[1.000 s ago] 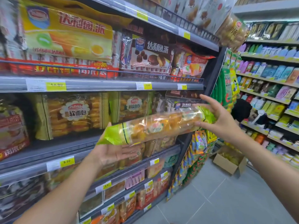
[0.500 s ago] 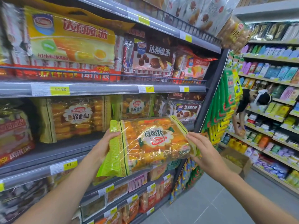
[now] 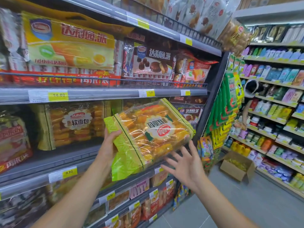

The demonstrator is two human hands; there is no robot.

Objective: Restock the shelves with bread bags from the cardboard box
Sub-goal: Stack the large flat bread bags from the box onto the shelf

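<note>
- While the left hand (image 3: 108,145) grips the bread bag (image 3: 151,134) mid-frame, the right hand (image 3: 185,163) spreads open just below.
- Best turn its upside-down label (image 3: 158,127) upright before shelving.

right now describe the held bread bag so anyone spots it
Find the grey shelf edge with the yellow 9.90 price tag. Above it, the left hand grips a clear plastic bread bag with lime-green ends. Unlike shelved bags, it's tilted, label upside down.
</note>
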